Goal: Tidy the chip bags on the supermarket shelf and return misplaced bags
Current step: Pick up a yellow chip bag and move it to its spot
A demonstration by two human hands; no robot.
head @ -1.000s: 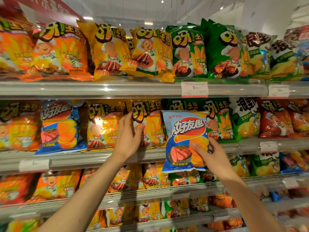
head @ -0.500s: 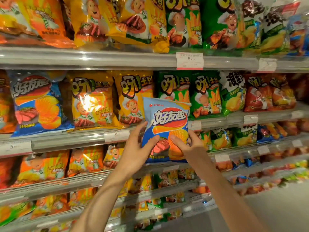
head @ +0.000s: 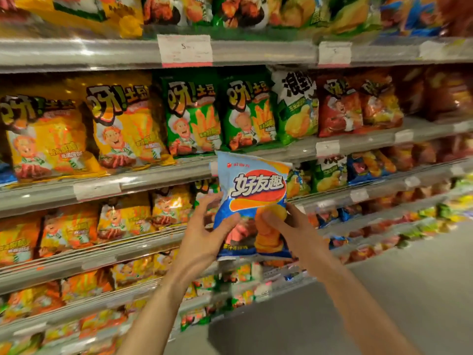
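Observation:
A blue chip bag (head: 252, 190) with white lettering and an orange swoosh is held upright in the air, in front of the shelf edge (head: 158, 179). My left hand (head: 204, 235) grips its lower left side, thumb on the front. My right hand (head: 294, 231) grips its lower right side, thumb pressed on the front. Behind it, yellow chip bags (head: 122, 126) and green chip bags (head: 194, 116) stand in a row on the shelf.
Red bags (head: 340, 111) and a white-green bag (head: 297, 106) stand to the right on the same shelf. More orange and yellow bags fill the lower shelves (head: 76, 262). Price tags (head: 184, 50) hang on the rails. Grey floor (head: 384, 303) lies at lower right.
The blue bag has come off the shelf row and lower, toward me. My left hand left the yellow bag and now holds the blue bag too. The view has shifted right and down.

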